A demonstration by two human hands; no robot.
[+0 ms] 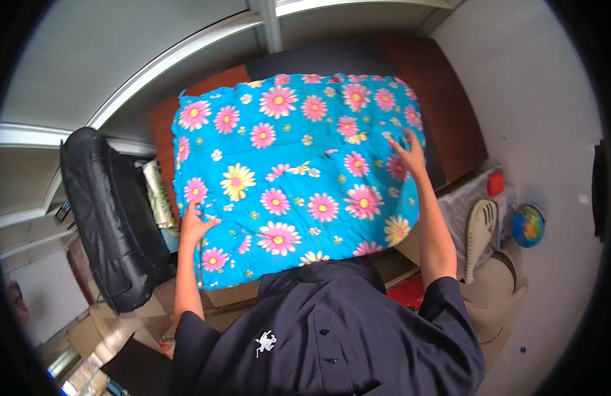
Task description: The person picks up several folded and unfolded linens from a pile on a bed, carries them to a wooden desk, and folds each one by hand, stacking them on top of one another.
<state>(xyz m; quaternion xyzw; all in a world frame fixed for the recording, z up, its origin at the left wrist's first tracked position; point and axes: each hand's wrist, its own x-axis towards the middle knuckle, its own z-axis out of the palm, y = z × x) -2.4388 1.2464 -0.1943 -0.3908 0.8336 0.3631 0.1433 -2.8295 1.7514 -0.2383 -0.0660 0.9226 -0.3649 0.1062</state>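
Observation:
A blue cloth printed with pink and yellow flowers lies spread over a dark table, its near edge hanging by my waist. Small creases run across its surface, and its far left corner looks frayed. My left hand rests at the cloth's left edge, thumb apart from the fingers. Toward the right edge, my right hand is on or just over the cloth with its fingers spread. Neither hand has cloth visibly gripped in it.
The brown and black tabletop shows beyond the cloth. A black bag stands at the left. On the right are a small globe, a beige slotted plastic piece and a white wall. A framed glass partition rises behind.

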